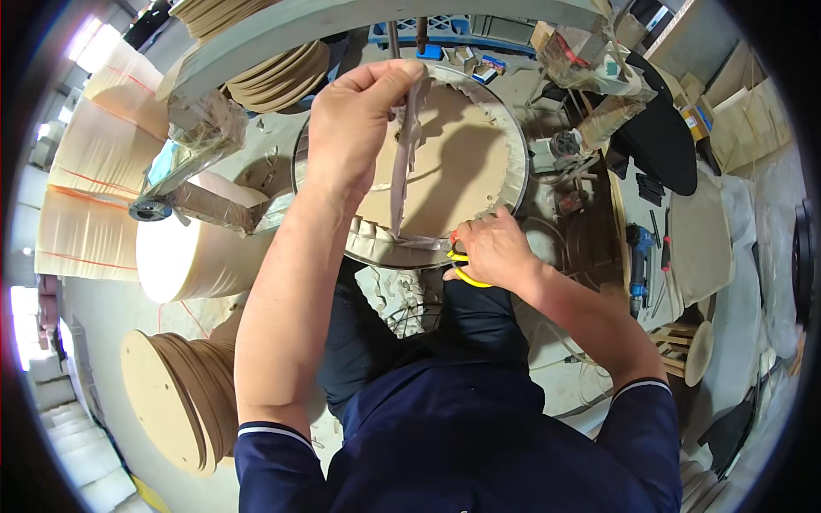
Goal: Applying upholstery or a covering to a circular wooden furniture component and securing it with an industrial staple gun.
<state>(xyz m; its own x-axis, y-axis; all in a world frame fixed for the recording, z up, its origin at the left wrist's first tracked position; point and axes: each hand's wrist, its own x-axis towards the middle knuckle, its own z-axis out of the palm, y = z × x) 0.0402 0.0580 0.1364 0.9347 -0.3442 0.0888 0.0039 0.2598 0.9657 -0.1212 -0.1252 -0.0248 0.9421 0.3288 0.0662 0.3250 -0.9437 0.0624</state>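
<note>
"Two bare hands show; what is the left one (349,128) doing?"

"It is raised near the upper middle of the frame; its thumb and index finger pinch the top end of a grey strip (398,184); the other fingers look curled in behind, partly hidden."

"Where does the strip go from there?"

"It hangs down the picture in front of a round tan panel (483,141), at upper centre; its lower end reaches the panel's bottom edge, close to a gathered pale cloth edging (369,243); whether it is joined there cannot be told."

"And the right hand (496,250)?"

"It is at the panel's lower right edge, back of the hand upward; its fingers are closed round a yellow-handled tool (472,278); the yellow loops stick out below the hand, and a touch of red shows by the fingertips; the tool's working end is too small and covered to make out."

"What stands around them?"

"Large cream rolls (103,162) fill the upper left; a stack of round boards (167,402) lies at lower left, and a second pile of discs (280,77) is at the top, left of centre; on the right side, a blue power tool (638,261) lies just beside a red-and-black screwdriver (666,244); a black rounded piece (663,141) is above them, at upper right."
</note>
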